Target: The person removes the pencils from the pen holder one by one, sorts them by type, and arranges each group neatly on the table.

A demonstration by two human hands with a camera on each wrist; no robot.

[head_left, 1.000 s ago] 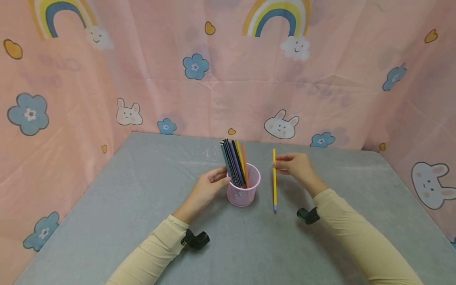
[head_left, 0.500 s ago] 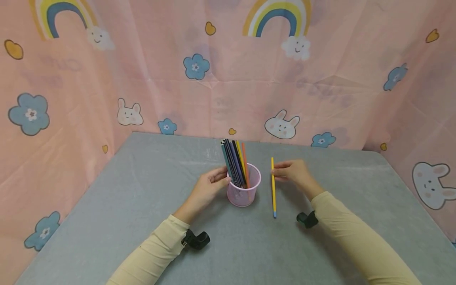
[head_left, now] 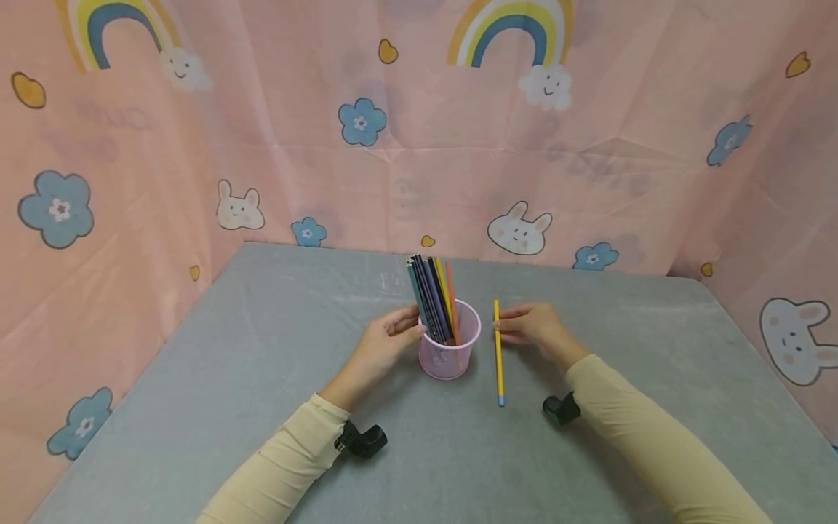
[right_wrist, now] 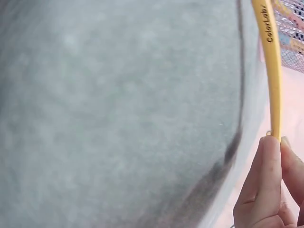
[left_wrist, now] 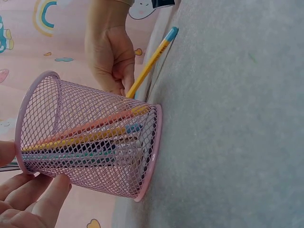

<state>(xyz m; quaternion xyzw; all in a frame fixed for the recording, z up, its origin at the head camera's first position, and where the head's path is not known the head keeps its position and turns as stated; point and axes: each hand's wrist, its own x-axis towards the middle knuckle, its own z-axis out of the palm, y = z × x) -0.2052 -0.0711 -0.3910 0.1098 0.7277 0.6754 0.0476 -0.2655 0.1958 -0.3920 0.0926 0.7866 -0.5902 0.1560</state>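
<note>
In the head view a pink mesh pencil cup stands upright mid-table, with several pencils leaning to its left side. My left hand holds the cup by its left side near the rim; the left wrist view shows fingertips against the mesh. Just right of the cup, my right hand pinches a yellow pencil between thumb and fingers near its far end. The pencil's blue end points toward me. "ColorLab" lettering shows on its barrel in the right wrist view.
A grey cloth-covered table spreads around the cup. Behind it and at both sides hangs a pink curtain printed with rainbows, flowers and rabbits. Each wrist carries a black camera mount.
My right hand has moved toward me and slightly left with the yellow pencil, closer to the cup. The left hand and the cup have stayed in place.
</note>
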